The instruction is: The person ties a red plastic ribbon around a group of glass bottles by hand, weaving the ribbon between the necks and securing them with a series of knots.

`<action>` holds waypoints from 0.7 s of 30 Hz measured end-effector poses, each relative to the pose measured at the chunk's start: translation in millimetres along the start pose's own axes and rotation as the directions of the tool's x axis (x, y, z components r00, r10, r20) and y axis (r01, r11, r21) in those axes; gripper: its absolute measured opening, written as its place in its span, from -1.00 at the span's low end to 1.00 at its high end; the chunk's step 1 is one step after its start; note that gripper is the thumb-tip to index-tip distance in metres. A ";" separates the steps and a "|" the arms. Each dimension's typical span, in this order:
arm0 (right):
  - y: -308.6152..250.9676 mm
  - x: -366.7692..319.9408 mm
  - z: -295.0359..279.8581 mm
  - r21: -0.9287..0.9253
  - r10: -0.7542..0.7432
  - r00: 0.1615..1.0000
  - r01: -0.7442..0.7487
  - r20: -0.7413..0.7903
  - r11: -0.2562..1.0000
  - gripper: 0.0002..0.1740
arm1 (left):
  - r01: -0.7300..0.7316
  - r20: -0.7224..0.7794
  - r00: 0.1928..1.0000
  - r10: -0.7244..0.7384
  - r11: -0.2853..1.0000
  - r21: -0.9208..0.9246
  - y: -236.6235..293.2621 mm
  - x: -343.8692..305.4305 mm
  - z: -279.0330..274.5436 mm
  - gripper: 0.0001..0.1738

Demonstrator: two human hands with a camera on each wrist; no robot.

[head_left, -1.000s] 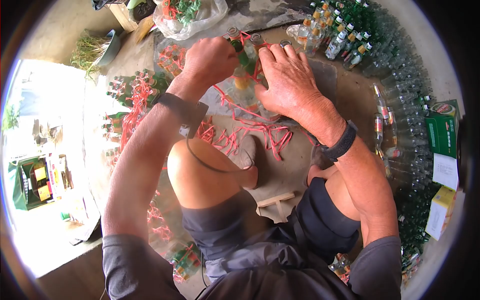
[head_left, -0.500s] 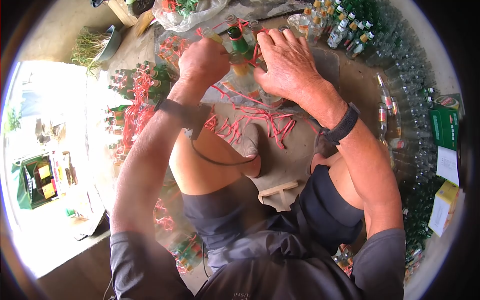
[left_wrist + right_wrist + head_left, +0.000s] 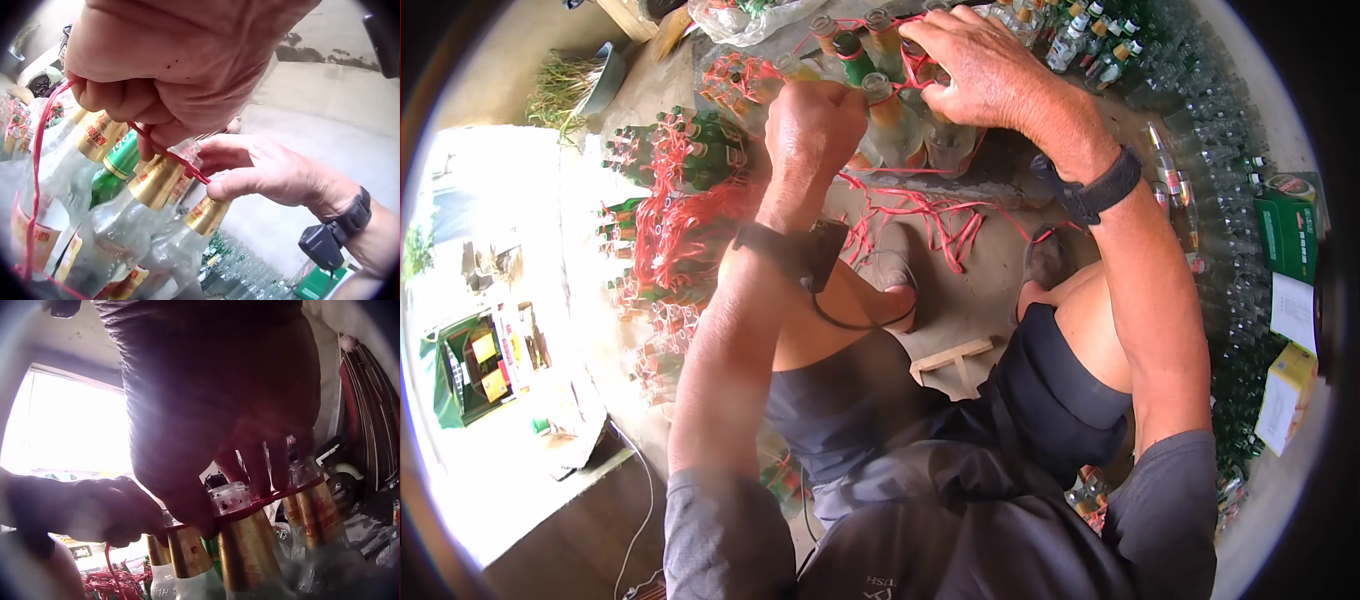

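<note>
A cluster of clear glass bottles (image 3: 890, 120) with gold neck labels stands upright before me, a green bottle (image 3: 853, 60) among them. Red plastic cord (image 3: 39, 156) runs round their necks and down the side of the cluster. My left hand (image 3: 812, 130) is curled tightly round the cord at the cluster's near left corner. At the right side, my right hand (image 3: 1000, 75) reaches over the bottle tops. Its thumb and fingers hold a bottle neck (image 3: 231, 497), with the thumb pressed on the cord there. The left hand's palm hides part of the cord.
Bottles tied with red cord (image 3: 690, 150) stand in groups on the left. Loose red strands (image 3: 940, 225) lie on the floor by my feet. Long rows of bottles (image 3: 1230, 250) line the right, beside a green box (image 3: 1288, 235). A small wooden stool (image 3: 955, 360) is between my legs.
My left hand has moved from over the green bottle to the near left side of the cluster. The right hand stays on the bottle necks. The whole head view has shifted somewhat.
</note>
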State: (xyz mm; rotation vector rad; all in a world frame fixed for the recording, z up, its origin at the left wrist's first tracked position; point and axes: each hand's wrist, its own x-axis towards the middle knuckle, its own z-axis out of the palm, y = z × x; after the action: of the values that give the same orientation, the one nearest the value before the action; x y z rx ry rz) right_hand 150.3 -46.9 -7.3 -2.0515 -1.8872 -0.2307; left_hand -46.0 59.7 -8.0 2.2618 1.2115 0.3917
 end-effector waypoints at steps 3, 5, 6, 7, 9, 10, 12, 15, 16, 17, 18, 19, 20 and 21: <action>1.0 4.6 -16.4 0.101 -0.224 0.909 0.275 -0.351 0.956 -0.82 | -0.034 -0.172 0.985 0.014 0.993 -0.113 3.0 -12.0 17.5 -0.71; 6.4 3.1 -15.3 0.103 -0.196 0.954 0.223 -0.229 0.969 -0.74 | -0.138 -0.265 0.959 0.103 0.984 -0.114 4.2 -17.6 23.9 -0.70; 12.8 1.2 -3.6 0.078 -0.151 0.978 0.163 -0.145 0.983 -0.54 | -0.114 -0.272 0.961 0.059 0.974 -0.193 6.1 -21.4 25.3 -0.69; 13.9 3.4 -1.7 0.049 -0.100 0.993 0.104 -0.062 0.993 -0.31 | -0.115 -0.289 0.956 0.039 0.961 -0.250 6.6 -24.5 28.2 -0.70; 16.1 2.2 -2.3 0.046 -0.104 0.993 0.106 -0.050 0.993 -0.26 | -0.142 -0.357 0.934 0.012 0.929 -0.341 5.6 -30.7 38.2 -0.72; 16.2 1.4 -2.3 0.066 -0.100 0.994 0.102 -0.039 0.993 -0.26 | -0.161 -0.376 0.926 0.020 0.924 -0.346 5.2 -35.4 41.9 -0.77; 15.5 1.9 -2.0 0.065 -0.109 0.993 0.112 -0.053 0.992 -0.26 | -0.196 -0.424 0.906 0.014 0.899 -0.390 6.2 -39.2 50.0 -0.80; 14.2 1.5 -7.1 0.085 -0.100 0.995 0.101 -0.011 0.991 -0.26 | -0.213 -0.458 0.889 -0.029 0.857 -0.469 6.2 -42.9 54.7 -0.86; 12.8 1.2 -7.3 0.087 -0.108 0.994 0.109 -0.012 0.990 -0.26 | -0.194 -0.452 0.891 -0.048 0.859 -0.474 6.7 -46.4 54.5 -0.88; 12.7 0.7 -7.2 0.085 -0.106 0.994 0.108 -0.022 0.991 -0.26 | -0.177 -0.447 0.892 -0.066 0.859 -0.480 7.7 -49.6 54.5 -0.90; 12.4 0.7 -7.9 0.082 -0.103 0.994 0.105 -0.031 0.991 -0.25 | -0.191 -0.468 0.882 -0.057 0.865 -0.465 6.9 -53.4 57.0 -0.94; 12.6 0.8 -8.5 0.081 -0.109 0.993 0.112 -0.033 0.990 -0.25 | -0.191 -0.473 0.879 -0.060 0.865 -0.464 6.2 -54.4 60.8 -0.94; 13.0 0.8 -9.1 0.100 -0.097 0.995 0.097 -0.004 0.990 -0.25 | -0.205 -0.474 0.878 -0.075 0.835 -0.511 6.1 -54.8 64.6 -0.94; 13.3 1.2 -10.0 0.118 -0.086 0.996 0.083 0.024 0.990 -0.25 | -0.218 -0.474 0.876 -0.090 0.803 -0.555 7.4 -55.0 65.7 -0.94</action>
State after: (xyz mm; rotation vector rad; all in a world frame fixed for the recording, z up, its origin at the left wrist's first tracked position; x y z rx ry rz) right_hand 164.7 -50.2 0.4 -1.9106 -1.9590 -0.1085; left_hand -39.6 -10.5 -57.1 1.6880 1.0246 1.2429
